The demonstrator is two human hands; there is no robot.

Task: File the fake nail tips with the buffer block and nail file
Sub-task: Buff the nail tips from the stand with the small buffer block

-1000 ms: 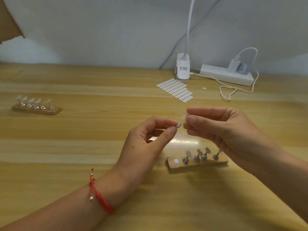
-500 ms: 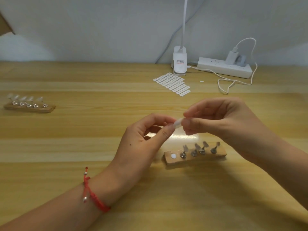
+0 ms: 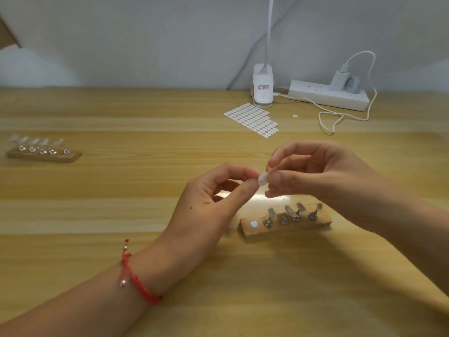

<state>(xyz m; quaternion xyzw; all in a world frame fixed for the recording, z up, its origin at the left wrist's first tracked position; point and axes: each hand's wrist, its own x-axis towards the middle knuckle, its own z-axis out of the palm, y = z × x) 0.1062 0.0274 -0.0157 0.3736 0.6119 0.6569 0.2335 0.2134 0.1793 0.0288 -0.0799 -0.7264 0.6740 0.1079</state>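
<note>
Left hand (image 3: 209, 203) and right hand (image 3: 315, 173) both pinched one white nail tip (image 3: 262, 179), held in the air just above the wooden holder block (image 3: 286, 227). Judged step: handling the tip, filing not begun. No file or buffer seen; next move needs one fetched.

Bright, even light — soft shadows, edges warped.

Single wide-angle camera, worn on my head. It faced forward and down over the tabletop (image 3: 102, 215), taking in the far edge and the wall (image 3: 145, 45) behind it. Range was close: my left hand (image 3: 206, 203) and right hand (image 3: 328, 176) sat mid-frame, with my forearms entering from the near edge's two corners.
</note>
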